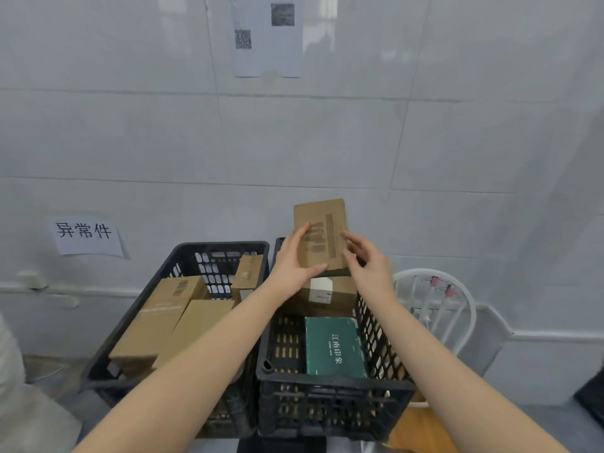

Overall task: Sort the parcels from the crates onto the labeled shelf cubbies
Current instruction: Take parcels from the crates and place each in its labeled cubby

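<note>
Small brown parcel (pixel 322 233) was held upright above the far end of the right crate (pixel 333 387). Left hand (pixel 291 259): fingers (pixel 302 233) laid up its left face, thumb hooked under the bottom edge. Right hand (pixel 369 263): fingers (pixel 354 240) curved, pinching the right edge.

Directly below the fingers sat a labelled carton (pixel 327 291); nearer the body, a green box (pixel 333 346). Left of the fingers was the left crate (pixel 183 253), holding brown cartons (pixel 163 315).

Behind the fingers was a pale tiled wall (pixel 457 142). A QR-code sheet (pixel 266 34) was taped high above and a handwritten sign (pixel 85 235) far left. A white chair (pixel 438 302) stood just right. Grey floor (pixel 555 426) was at lower right.
</note>
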Demonstrator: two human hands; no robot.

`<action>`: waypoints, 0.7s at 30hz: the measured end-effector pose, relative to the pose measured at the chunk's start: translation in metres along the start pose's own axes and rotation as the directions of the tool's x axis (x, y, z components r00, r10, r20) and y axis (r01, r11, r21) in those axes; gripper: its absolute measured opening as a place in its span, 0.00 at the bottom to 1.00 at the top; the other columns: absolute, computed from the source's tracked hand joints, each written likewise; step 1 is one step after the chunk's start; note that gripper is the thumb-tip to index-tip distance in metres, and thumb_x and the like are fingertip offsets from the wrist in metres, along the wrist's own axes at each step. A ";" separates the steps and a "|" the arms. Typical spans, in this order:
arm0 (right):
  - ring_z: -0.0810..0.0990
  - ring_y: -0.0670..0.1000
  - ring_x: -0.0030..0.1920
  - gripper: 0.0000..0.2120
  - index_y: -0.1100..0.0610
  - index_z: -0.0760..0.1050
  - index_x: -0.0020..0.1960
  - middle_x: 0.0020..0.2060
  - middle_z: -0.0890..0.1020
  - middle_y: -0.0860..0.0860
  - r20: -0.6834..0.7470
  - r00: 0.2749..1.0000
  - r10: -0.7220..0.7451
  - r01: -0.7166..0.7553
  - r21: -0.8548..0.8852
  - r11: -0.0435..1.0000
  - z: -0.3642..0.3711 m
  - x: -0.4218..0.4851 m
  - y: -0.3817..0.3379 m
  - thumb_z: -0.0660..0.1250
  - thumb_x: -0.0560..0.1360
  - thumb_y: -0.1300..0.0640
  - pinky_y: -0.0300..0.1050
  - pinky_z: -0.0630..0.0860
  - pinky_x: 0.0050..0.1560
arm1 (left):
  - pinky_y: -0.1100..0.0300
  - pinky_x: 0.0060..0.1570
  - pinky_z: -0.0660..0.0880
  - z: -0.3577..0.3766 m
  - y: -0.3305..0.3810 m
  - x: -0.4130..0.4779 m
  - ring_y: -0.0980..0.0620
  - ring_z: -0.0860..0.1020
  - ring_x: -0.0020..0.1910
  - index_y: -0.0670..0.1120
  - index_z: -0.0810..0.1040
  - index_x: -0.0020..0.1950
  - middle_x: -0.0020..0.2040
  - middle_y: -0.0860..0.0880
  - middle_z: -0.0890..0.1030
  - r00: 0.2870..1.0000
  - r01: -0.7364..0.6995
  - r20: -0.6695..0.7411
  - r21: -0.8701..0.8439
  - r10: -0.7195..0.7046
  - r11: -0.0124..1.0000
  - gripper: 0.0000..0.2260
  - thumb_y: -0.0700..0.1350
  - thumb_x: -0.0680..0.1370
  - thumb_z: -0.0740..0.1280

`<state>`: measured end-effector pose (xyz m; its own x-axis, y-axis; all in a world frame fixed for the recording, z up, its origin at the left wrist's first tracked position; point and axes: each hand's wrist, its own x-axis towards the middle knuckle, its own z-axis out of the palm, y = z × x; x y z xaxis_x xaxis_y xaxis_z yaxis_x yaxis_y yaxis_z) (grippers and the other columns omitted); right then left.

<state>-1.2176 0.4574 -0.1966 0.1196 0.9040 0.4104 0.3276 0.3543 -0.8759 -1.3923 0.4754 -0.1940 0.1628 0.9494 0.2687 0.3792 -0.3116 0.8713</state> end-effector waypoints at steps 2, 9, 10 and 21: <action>0.79 0.43 0.61 0.16 0.36 0.75 0.60 0.58 0.81 0.44 -0.004 1.000 0.024 -0.023 0.049 0.999 -0.007 0.005 -0.005 0.68 0.78 0.54 0.51 0.77 0.63 | 0.46 0.75 0.61 -0.004 0.011 0.001 0.53 0.63 0.73 0.59 0.59 0.78 0.75 0.53 0.64 1.000 -0.029 -0.013 -0.006 0.029 1.000 0.39 0.46 0.73 0.76; 0.74 0.49 0.64 0.12 0.35 0.73 0.60 0.63 0.75 0.46 0.142 0.978 0.153 -0.174 0.151 0.973 -0.026 0.016 -0.024 0.64 0.80 0.50 0.58 0.74 0.64 | 0.48 0.73 0.61 -0.007 0.052 0.002 0.50 0.62 0.73 0.60 0.55 0.78 0.76 0.48 0.57 0.998 -0.028 -0.050 -0.059 0.025 0.998 0.41 0.49 0.72 0.76; 0.73 0.51 0.65 0.14 0.34 0.71 0.62 0.65 0.72 0.47 0.199 0.962 0.188 -0.222 0.166 0.961 -0.029 0.016 -0.027 0.64 0.80 0.48 0.60 0.74 0.62 | 0.48 0.73 0.61 -0.007 0.055 0.002 0.50 0.62 0.73 0.60 0.55 0.78 0.76 0.48 0.57 0.998 -0.028 -0.053 -0.063 0.025 0.998 0.41 0.50 0.73 0.76; 0.81 0.52 0.56 0.13 0.39 0.74 0.57 0.60 0.76 0.49 0.136 0.979 0.154 -0.195 0.382 0.903 -0.025 0.020 -0.032 0.66 0.79 0.56 0.56 0.81 0.54 | 0.43 0.77 0.53 0.001 0.069 0.002 0.48 0.52 0.79 0.58 0.48 0.81 0.81 0.51 0.48 0.999 0.047 0.020 -0.054 -0.046 0.997 0.37 0.60 0.78 0.65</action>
<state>-1.2021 0.4581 -0.1538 0.0397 0.9719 0.2321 -0.0852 0.2348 -0.9683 -1.3647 0.4558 -0.1333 0.1629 0.9618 0.2200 0.3363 -0.2638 0.9041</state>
